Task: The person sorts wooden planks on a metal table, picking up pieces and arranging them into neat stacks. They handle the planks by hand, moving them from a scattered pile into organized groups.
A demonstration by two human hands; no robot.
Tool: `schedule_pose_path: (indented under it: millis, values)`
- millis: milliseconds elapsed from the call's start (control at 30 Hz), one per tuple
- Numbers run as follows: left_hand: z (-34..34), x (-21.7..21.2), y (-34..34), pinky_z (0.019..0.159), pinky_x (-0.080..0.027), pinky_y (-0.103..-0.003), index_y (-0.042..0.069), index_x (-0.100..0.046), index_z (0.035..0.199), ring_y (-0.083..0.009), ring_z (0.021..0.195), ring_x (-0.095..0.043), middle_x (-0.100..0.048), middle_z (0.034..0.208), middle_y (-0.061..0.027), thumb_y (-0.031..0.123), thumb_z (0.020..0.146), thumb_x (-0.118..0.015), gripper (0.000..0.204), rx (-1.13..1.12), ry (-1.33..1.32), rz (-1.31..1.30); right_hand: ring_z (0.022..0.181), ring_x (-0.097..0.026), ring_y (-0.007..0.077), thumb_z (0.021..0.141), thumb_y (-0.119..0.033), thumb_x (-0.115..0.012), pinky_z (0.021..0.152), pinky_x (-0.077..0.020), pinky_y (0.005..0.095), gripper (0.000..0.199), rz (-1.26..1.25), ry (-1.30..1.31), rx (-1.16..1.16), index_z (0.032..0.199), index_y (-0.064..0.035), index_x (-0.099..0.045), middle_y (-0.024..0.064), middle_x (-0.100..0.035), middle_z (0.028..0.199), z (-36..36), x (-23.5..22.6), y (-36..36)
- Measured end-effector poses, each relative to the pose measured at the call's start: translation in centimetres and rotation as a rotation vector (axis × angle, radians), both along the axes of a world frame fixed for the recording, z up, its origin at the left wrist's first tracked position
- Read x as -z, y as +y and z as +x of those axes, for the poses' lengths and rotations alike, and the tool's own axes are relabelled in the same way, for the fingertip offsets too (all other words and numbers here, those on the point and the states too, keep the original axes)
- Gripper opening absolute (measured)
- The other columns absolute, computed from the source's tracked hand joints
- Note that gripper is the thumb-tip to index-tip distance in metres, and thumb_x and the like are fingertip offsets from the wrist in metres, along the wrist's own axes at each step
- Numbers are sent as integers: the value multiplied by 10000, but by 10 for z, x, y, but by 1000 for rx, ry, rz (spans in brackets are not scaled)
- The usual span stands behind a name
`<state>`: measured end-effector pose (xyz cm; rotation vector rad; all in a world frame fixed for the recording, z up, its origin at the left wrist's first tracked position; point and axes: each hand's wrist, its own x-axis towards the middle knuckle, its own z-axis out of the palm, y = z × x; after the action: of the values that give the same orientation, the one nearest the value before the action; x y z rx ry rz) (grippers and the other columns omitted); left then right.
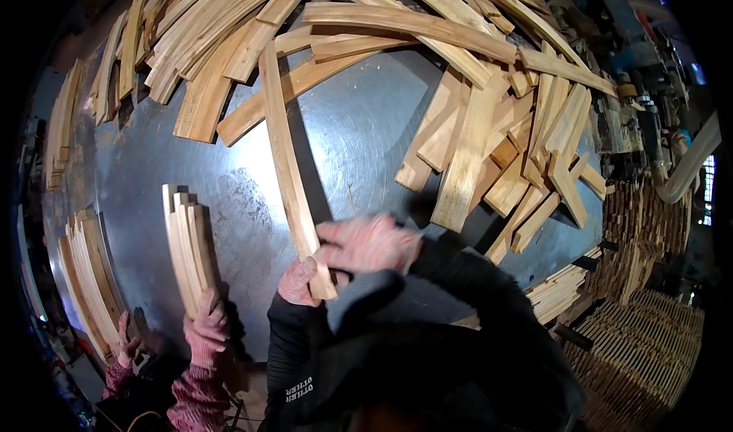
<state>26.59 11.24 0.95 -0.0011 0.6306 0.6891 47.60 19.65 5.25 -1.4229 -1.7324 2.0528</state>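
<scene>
A long wooden slat is held at its near end by both gloved hands, left hand and right hand, fingers wrapped around it, over the metal bench near its front edge; a co-worker's hand grips a slat bundle beside it

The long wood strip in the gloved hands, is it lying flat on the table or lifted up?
Lifted at the near end: both hands grip the strip, which casts a shadow on the metal table.

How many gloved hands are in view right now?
4. The person's left hand and right hand grip a long wooden strip. A co-worker's hand holds a strip bundle; another rests lower left.
</scene>
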Motion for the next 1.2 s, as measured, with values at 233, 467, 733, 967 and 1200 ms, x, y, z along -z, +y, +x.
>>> schedule_pose_path:
  millis: [233,467,733,967,1200]
  values:
    - [36,26,-13,807,-545,-338,-18,-586,1209,-202,882,-665,-686,999,-92,200,819,-734,471,-14,502,144,1391,-378,364,803,-462,-686,1137,-311,432,946,954,-1412,27,1533,-77,-223,249,-424,1464,180,-29,222]
    - [52,45,-20,814,-548,-338,-34,-538,1233,-193,902,-654,-661,1026,-93,113,882,-623,390,24,563,206,1146,-618,336,804,-251,-600,956,-490,397,727,651,-1134,38,1450,-33,-347,274,-627,1194,161,24,248]
    - [51,38,-19,858,-547,-385,-34,-532,1231,-247,995,-660,-651,1112,-157,265,968,-573,400,-160,94,51,959,-661,250,920,-158,-607,866,-566,356,380,-521,653,616,1224,63,-552,193,-645,1116,74,25,71]
    - [69,72,-33,846,-515,-335,-16,-565,1228,-219,939,-638,-666,1113,-120,284,979,-567,390,-137,501,195,948,-637,387,941,-441,-595,835,-509,406,585,197,-317,529,1322,0,-538,245,-636,1007,21,76,3]
    - [39,39,-60,930,-538,-416,3,-496,1354,-266,1074,-649,-644,1219,-148,606,954,-469,724,-281,273,-31,821,-649,178,832,-494,-735,742,-524,309,700,159,-160,542,1183,87,-563,107,-678,931,-9,31,-37]
